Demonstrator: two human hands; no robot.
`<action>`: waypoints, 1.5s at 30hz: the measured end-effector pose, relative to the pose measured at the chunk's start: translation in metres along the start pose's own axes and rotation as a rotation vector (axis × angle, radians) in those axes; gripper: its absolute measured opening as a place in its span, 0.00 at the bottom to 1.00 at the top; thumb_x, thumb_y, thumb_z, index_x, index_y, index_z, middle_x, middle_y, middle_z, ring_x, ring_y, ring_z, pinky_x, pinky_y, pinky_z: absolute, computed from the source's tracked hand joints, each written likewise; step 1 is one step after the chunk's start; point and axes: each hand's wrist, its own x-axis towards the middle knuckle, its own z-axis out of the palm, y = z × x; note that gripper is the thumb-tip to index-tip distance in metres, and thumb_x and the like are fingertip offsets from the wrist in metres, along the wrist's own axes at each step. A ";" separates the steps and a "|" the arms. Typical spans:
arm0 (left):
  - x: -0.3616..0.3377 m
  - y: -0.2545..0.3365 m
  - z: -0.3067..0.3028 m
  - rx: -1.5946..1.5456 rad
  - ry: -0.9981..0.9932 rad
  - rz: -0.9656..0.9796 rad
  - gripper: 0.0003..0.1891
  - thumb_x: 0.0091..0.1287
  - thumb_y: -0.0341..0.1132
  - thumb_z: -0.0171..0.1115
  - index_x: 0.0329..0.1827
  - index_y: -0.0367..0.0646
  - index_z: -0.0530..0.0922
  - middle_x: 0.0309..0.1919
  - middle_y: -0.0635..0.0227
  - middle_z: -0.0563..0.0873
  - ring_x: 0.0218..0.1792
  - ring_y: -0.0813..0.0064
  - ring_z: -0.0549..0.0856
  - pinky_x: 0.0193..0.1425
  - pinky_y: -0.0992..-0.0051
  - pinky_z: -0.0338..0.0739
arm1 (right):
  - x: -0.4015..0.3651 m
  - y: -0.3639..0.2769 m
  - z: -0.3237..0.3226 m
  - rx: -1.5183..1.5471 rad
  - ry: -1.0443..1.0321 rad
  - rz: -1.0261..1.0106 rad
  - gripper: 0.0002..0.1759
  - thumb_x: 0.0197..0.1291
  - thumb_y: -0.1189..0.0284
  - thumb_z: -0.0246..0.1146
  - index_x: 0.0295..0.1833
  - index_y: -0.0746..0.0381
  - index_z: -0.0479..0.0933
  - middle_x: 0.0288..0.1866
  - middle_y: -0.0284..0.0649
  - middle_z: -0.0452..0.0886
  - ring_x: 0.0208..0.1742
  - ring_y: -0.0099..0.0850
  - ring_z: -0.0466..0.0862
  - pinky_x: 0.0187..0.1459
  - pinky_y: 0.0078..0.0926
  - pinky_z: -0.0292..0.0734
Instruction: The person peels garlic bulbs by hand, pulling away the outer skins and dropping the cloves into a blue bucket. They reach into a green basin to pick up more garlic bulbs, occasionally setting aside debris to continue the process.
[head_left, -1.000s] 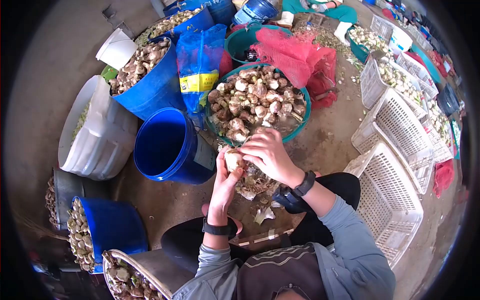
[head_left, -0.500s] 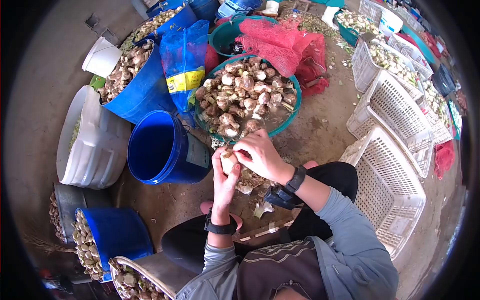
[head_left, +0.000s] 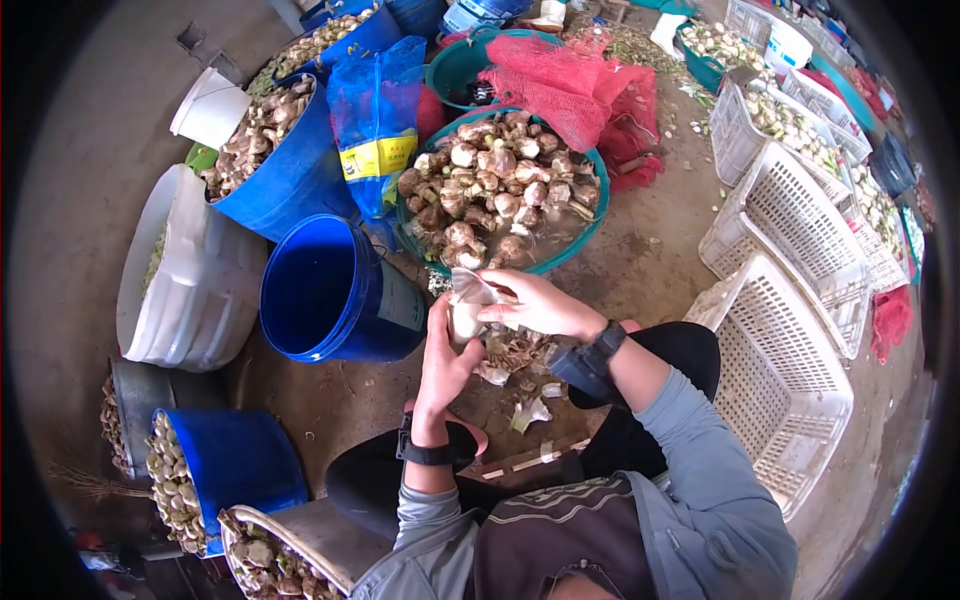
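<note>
My left hand [head_left: 446,362] is wrapped round a pale, partly peeled bulb [head_left: 464,322], just in front of a green tub [head_left: 597,222]. Pinched in my right hand [head_left: 540,304] is a loose whitish husk [head_left: 470,287] at the bulb's top. Brown-skinned bulbs [head_left: 497,160] in murky water fill much of the tub. Peeled scraps [head_left: 512,352] lie on the ground below my hands.
A blue bucket [head_left: 345,290] stands left of my hands. White plastic crates [head_left: 775,370] line the right side. Red mesh bags [head_left: 570,90] lie beyond the tub. Blue barrels [head_left: 295,185] full of bulbs are at the upper left.
My right hand has shifted slightly right, and a wide flap of husk now stands away from the bulb. More of the pale bulb shows in my left hand.
</note>
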 end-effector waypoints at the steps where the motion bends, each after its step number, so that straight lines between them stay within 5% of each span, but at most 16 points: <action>1: 0.000 0.004 -0.001 -0.181 -0.028 -0.073 0.34 0.53 0.21 0.56 0.67 0.38 0.58 0.58 0.57 0.71 0.59 0.64 0.72 0.61 0.71 0.68 | 0.001 0.003 0.000 0.001 -0.002 0.003 0.13 0.63 0.68 0.61 0.43 0.70 0.75 0.35 0.33 0.80 0.38 0.20 0.76 0.42 0.21 0.72; 5: 0.000 0.010 0.008 -0.571 -0.056 0.031 0.40 0.56 0.25 0.56 0.72 0.42 0.47 0.67 0.57 0.58 0.66 0.67 0.61 0.69 0.69 0.57 | 0.006 0.007 0.006 0.366 -0.031 0.276 0.09 0.61 0.72 0.63 0.38 0.69 0.74 0.31 0.35 0.78 0.35 0.19 0.75 0.37 0.18 0.71; 6: 0.002 0.007 0.008 -0.512 -0.080 -0.023 0.41 0.61 0.33 0.60 0.72 0.42 0.43 0.69 0.57 0.50 0.69 0.68 0.56 0.71 0.67 0.51 | 0.005 0.001 0.007 0.149 0.066 0.149 0.07 0.59 0.75 0.63 0.37 0.68 0.74 0.30 0.37 0.77 0.34 0.21 0.76 0.35 0.19 0.71; 9: 0.008 -0.005 0.013 -0.209 0.055 -0.291 0.41 0.63 0.41 0.63 0.71 0.39 0.47 0.62 0.58 0.67 0.63 0.69 0.67 0.66 0.71 0.61 | 0.001 -0.024 0.012 -0.368 0.275 -0.413 0.05 0.51 0.83 0.60 0.34 0.66 0.74 0.30 0.43 0.75 0.29 0.35 0.77 0.31 0.24 0.70; 17: 0.001 0.001 0.009 -0.627 -0.139 -0.132 0.29 0.59 0.27 0.65 0.62 0.40 0.62 0.56 0.68 0.73 0.56 0.76 0.73 0.61 0.74 0.68 | 0.006 -0.006 0.000 0.746 0.167 0.402 0.07 0.66 0.69 0.58 0.41 0.63 0.73 0.33 0.29 0.76 0.30 0.15 0.75 0.31 0.15 0.72; 20: 0.005 -0.015 0.010 -0.792 -0.080 -0.214 0.27 0.58 0.27 0.65 0.57 0.46 0.60 0.51 0.66 0.72 0.53 0.76 0.74 0.55 0.75 0.73 | 0.010 -0.003 0.000 0.585 0.129 0.277 0.08 0.66 0.68 0.57 0.43 0.62 0.73 0.33 0.29 0.76 0.30 0.15 0.75 0.31 0.14 0.73; 23: 0.006 -0.011 -0.009 -0.718 -0.165 -0.097 0.27 0.56 0.25 0.66 0.55 0.48 0.62 0.52 0.65 0.71 0.52 0.73 0.75 0.50 0.74 0.76 | 0.051 -0.010 -0.049 0.569 0.460 0.050 0.09 0.67 0.65 0.56 0.42 0.60 0.72 0.33 0.32 0.78 0.31 0.17 0.77 0.29 0.15 0.73; 26: 0.017 0.002 -0.062 -0.326 0.145 0.074 0.27 0.50 0.22 0.62 0.53 0.47 0.63 0.51 0.66 0.70 0.48 0.74 0.75 0.51 0.74 0.74 | 0.073 0.074 -0.072 0.132 0.274 0.006 0.10 0.67 0.65 0.54 0.39 0.61 0.70 0.35 0.36 0.79 0.32 0.20 0.80 0.26 0.17 0.74; 27: 0.028 -0.002 -0.084 -0.215 0.308 0.164 0.26 0.50 0.21 0.60 0.52 0.46 0.63 0.48 0.67 0.71 0.44 0.76 0.75 0.50 0.76 0.72 | 0.067 0.108 -0.069 0.031 -0.076 0.396 0.13 0.66 0.62 0.54 0.42 0.61 0.72 0.31 0.39 0.81 0.31 0.26 0.82 0.29 0.24 0.77; 28: 0.036 0.000 -0.109 -0.049 0.402 0.114 0.25 0.50 0.20 0.59 0.52 0.45 0.64 0.46 0.67 0.71 0.45 0.78 0.74 0.48 0.77 0.72 | 0.049 0.102 -0.046 -0.855 -0.185 -0.003 0.15 0.62 0.61 0.55 0.43 0.62 0.77 0.27 0.43 0.82 0.32 0.34 0.84 0.33 0.32 0.78; 29: 0.045 0.005 -0.131 0.065 0.485 -0.017 0.25 0.50 0.20 0.61 0.53 0.43 0.65 0.46 0.64 0.73 0.46 0.73 0.74 0.51 0.72 0.72 | 0.053 0.110 -0.046 -1.089 -0.596 0.210 0.15 0.56 0.62 0.58 0.43 0.60 0.82 0.28 0.45 0.83 0.35 0.40 0.84 0.39 0.37 0.78; 31: 0.055 -0.002 -0.164 1.096 0.612 0.226 0.34 0.49 0.27 0.69 0.61 0.41 0.64 0.52 0.54 0.73 0.57 0.53 0.70 0.63 0.61 0.64 | 0.069 0.167 -0.034 -1.208 -0.111 0.094 0.09 0.51 0.69 0.59 0.36 0.52 0.83 0.32 0.39 0.83 0.37 0.38 0.83 0.40 0.35 0.78; 35: 0.075 -0.002 -0.129 0.645 0.509 0.239 0.34 0.53 0.28 0.66 0.65 0.44 0.65 0.60 0.59 0.72 0.60 0.62 0.69 0.61 0.65 0.65 | 0.104 0.227 -0.005 -1.329 -0.223 0.144 0.10 0.56 0.68 0.56 0.40 0.49 0.81 0.50 0.34 0.78 0.51 0.44 0.76 0.43 0.40 0.78; 39: 0.081 -0.047 -0.080 0.342 0.153 0.052 0.25 0.56 0.30 0.64 0.58 0.42 0.72 0.56 0.58 0.75 0.59 0.60 0.73 0.62 0.65 0.67 | 0.107 0.255 -0.021 -1.142 -0.323 0.308 0.11 0.57 0.69 0.59 0.45 0.53 0.81 0.55 0.38 0.76 0.53 0.41 0.76 0.45 0.37 0.78; 41: 0.080 -0.070 -0.057 0.229 0.057 -0.033 0.29 0.58 0.35 0.66 0.63 0.44 0.68 0.55 0.59 0.75 0.54 0.64 0.76 0.52 0.69 0.74 | 0.126 0.260 -0.048 -0.252 -0.274 0.360 0.17 0.59 0.65 0.61 0.53 0.57 0.77 0.53 0.36 0.77 0.50 0.31 0.78 0.42 0.29 0.79; 45: 0.094 -0.067 -0.004 0.075 0.170 0.011 0.43 0.57 0.41 0.68 0.72 0.44 0.53 0.59 0.51 0.70 0.54 0.60 0.76 0.54 0.67 0.75 | 0.120 0.078 -0.042 0.356 -0.174 0.527 0.25 0.67 0.59 0.55 0.64 0.61 0.65 0.52 0.33 0.77 0.49 0.21 0.78 0.42 0.18 0.77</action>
